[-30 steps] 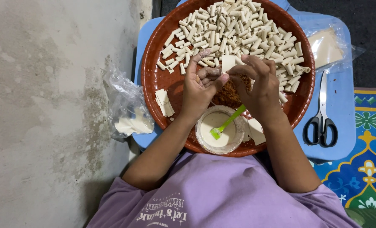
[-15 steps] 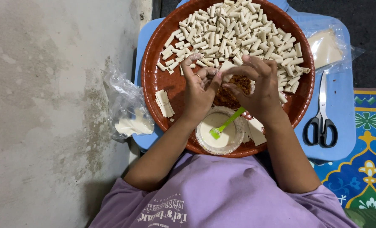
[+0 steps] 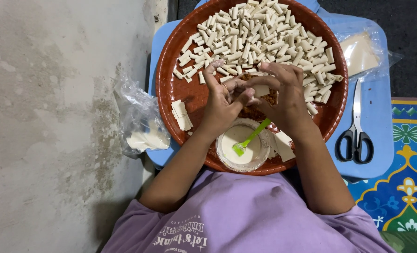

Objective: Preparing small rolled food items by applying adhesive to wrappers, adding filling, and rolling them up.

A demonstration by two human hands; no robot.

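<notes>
Over the middle of the brown tray [image 3: 171, 89], the left hand [image 3: 225, 100] and right hand [image 3: 285, 96] meet, fingertips pinching a small pale wrapper [image 3: 263, 90] between them, its long axis running left-right, nearer the right hand.

Both forearms reach forward, bent at the elbows; left hand [image 3: 222, 100] and right hand [image 3: 285, 91] meet, fingertips pinched together, fingers curled, palms facing down.
</notes>
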